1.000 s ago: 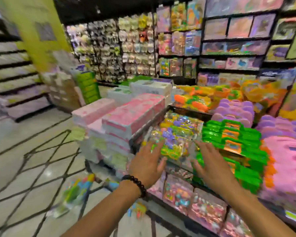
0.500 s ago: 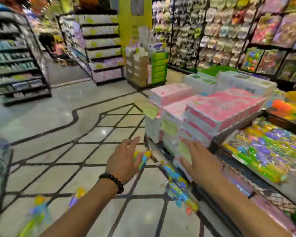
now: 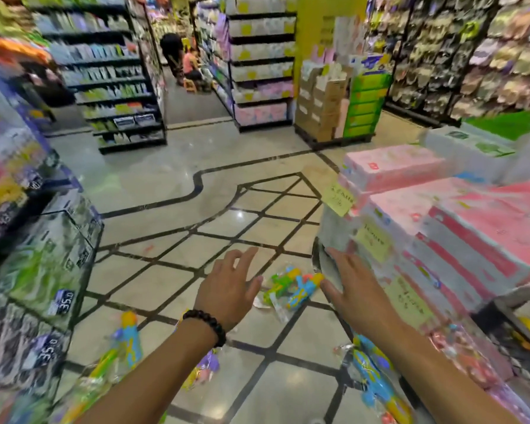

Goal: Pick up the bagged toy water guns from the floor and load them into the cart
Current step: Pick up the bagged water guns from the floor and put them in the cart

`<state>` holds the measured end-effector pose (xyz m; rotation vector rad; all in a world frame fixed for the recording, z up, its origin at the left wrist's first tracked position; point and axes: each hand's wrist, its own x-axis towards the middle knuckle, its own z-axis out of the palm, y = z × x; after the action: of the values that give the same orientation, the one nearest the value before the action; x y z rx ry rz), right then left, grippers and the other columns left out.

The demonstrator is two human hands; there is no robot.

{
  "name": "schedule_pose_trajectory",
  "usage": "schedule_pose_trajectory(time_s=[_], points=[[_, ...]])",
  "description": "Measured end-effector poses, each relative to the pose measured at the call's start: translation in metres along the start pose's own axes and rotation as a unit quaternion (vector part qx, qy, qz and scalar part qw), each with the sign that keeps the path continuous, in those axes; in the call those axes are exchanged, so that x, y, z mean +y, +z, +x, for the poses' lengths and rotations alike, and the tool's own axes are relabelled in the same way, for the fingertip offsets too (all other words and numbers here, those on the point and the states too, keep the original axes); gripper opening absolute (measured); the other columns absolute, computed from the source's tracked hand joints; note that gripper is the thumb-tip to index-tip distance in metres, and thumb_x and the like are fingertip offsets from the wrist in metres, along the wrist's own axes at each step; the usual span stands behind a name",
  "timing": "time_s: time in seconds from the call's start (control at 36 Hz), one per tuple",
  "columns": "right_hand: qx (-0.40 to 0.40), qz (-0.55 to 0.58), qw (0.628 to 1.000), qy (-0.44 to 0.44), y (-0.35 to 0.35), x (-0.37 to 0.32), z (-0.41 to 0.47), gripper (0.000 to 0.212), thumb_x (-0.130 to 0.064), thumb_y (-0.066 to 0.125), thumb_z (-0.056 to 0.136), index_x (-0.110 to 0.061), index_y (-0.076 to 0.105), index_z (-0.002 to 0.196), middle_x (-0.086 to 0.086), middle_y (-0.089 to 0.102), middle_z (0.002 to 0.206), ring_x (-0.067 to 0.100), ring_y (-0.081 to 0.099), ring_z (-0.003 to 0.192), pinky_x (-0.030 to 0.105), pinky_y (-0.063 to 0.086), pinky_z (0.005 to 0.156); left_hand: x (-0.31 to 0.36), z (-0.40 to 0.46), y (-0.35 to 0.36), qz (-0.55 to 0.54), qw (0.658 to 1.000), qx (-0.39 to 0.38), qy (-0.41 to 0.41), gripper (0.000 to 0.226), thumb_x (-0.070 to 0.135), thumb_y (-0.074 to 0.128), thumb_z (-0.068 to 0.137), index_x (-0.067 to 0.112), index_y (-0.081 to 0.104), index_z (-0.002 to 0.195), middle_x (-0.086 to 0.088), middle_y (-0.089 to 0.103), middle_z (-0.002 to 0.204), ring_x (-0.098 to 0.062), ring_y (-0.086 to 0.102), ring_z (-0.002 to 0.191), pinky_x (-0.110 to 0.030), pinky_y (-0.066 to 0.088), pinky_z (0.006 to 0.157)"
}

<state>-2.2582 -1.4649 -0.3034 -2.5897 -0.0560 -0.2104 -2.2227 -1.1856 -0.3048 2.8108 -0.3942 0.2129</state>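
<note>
Head view: left hand and right hand, fingers spread, probably reaching toward bagged water guns at lower centre; grasping comes next.

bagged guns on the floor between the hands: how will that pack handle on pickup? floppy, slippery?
Probably floppy at the edges: the bagged water guns sit in loose clear film. The glossy film may slip in a grip. The plastic toys look light, and could shift inside. Both the left hand and right hand are open above.

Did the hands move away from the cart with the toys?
Yes. The left hand and right hand were over the cart's bagged toys; now they reach over the floor, above bagged water guns.
</note>
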Motion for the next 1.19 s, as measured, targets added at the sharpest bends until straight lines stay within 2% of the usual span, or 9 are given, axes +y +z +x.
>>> schedule_pose_trajectory(time_s=[0.08, 0.28, 0.39, 0.53, 0.67, 0.78, 0.92, 1.06, 1.19], points=[[-0.004, 0.010, 1.000, -0.010, 0.004, 0.019, 0.046, 0.065, -0.038, 0.062, 0.096, -0.027, 0.037, 0.155, -0.003, 0.043, 0.150, 0.017, 0.041, 0.139, 0.035, 0.041, 0.110, 0.001, 0.039, 0.008, 0.007, 1.000, -0.004, -0.009, 0.061, 0.054, 0.044, 0.098, 0.033, 0.033, 0.154, 0.000, 0.047, 0.143, -0.024, 0.053, 0.119, -0.037, 0.056, 0.082], [-0.010, 0.025, 1.000, -0.016, -0.006, 0.059, 0.158, 0.065, -0.040, 0.061, 0.098, -0.028, 0.035, 0.156, -0.004, 0.040, 0.147, 0.019, 0.045, 0.133, 0.036, 0.046, 0.102, 0.016, 0.140, 0.021, 0.029, 0.999, 0.005, -0.015, 0.062, 0.059, 0.033, 0.097, 0.037, 0.029, 0.155, 0.004, 0.043, 0.146, -0.022, 0.053, 0.117, -0.037, 0.056, 0.084], [-0.014, 0.029, 0.999, -0.019, -0.007, 0.071, 0.215, 0.065, -0.038, 0.059, 0.099, -0.028, 0.033, 0.157, -0.004, 0.038, 0.151, 0.018, 0.044, 0.135, 0.035, 0.043, 0.105, 0.017, 0.189, 0.031, 0.016, 1.000, 0.007, -0.019, 0.059, 0.056, 0.038, 0.100, 0.040, 0.024, 0.155, 0.005, 0.039, 0.147, -0.020, 0.052, 0.116, -0.038, 0.057, 0.084], [-0.025, 0.030, 0.999, -0.018, 0.007, 0.077, 0.276, 0.064, -0.038, 0.058, 0.099, -0.031, 0.032, 0.157, -0.007, 0.036, 0.151, 0.014, 0.042, 0.136, 0.031, 0.043, 0.101, 0.000, 0.242, 0.047, 0.029, 0.999, -0.003, -0.019, 0.059, 0.055, 0.037, 0.100, 0.040, 0.023, 0.155, 0.006, 0.040, 0.146, -0.020, 0.053, 0.114, -0.036, 0.057, 0.080], [-0.039, 0.022, 0.999, -0.005, 0.033, 0.087, 0.336, 0.064, -0.039, 0.058, 0.099, -0.032, 0.031, 0.157, -0.006, 0.037, 0.151, 0.016, 0.041, 0.136, 0.036, 0.044, 0.106, -0.033, 0.307, 0.074, 0.022, 1.000, -0.017, -0.014, 0.058, 0.055, 0.040, 0.101, 0.040, 0.022, 0.153, 0.006, 0.040, 0.146, -0.019, 0.053, 0.114, -0.034, 0.057, 0.081], [-0.037, 0.009, 0.999, 0.022, 0.059, 0.098, 0.386, 0.064, -0.039, 0.057, 0.100, -0.032, 0.030, 0.158, -0.007, 0.036, 0.152, 0.017, 0.042, 0.136, 0.037, 0.046, 0.103, -0.065, 0.373, 0.105, 0.023, 0.999, -0.032, 0.011, 0.058, 0.054, 0.043, 0.101, 0.036, 0.027, 0.155, 0.003, 0.043, 0.145, -0.020, 0.053, 0.118, -0.032, 0.055, 0.084], [-0.051, -0.004, 0.995, 0.080, 0.098, 0.112, 0.454, 0.064, -0.038, 0.057, 0.100, -0.029, 0.032, 0.158, -0.004, 0.036, 0.154, 0.018, 0.040, 0.139, 0.032, 0.038, 0.105, -0.103, 0.456, 0.141, 0.031, 0.995, -0.078, 0.057, 0.058, 0.054, 0.037, 0.103, 0.038, 0.023, 0.156, 0.003, 0.038, 0.150, -0.020, 0.051, 0.120, -0.034, 0.055, 0.086], [-0.048, -0.024, 0.989, 0.137, 0.138, 0.127, 0.510, 0.064, -0.037, 0.059, 0.098, -0.026, 0.036, 0.157, -0.001, 0.042, 0.150, 0.021, 0.045, 0.135, 0.032, 0.041, 0.104, -0.137, 0.529, 0.174, 0.029, 0.986, -0.120, 0.110, 0.056, 0.051, 0.036, 0.104, 0.035, 0.023, 0.156, 0.001, 0.038, 0.150, -0.021, 0.049, 0.124, -0.039, 0.051, 0.098], [-0.054, -0.017, 0.975, 0.214, 0.183, 0.154, 0.537, 0.065, -0.031, 0.063, 0.097, -0.020, 0.036, 0.155, 0.010, 0.045, 0.143, 0.032, 0.048, 0.128, 0.040, 0.045, 0.100, -0.164, 0.577, 0.228, 0.032, 0.977, -0.179, 0.114, 0.059, 0.047, 0.045, 0.103, 0.033, 0.028, 0.158, -0.004, 0.043, 0.150, -0.029, 0.053, 0.119, -0.044, 0.053, 0.091]])
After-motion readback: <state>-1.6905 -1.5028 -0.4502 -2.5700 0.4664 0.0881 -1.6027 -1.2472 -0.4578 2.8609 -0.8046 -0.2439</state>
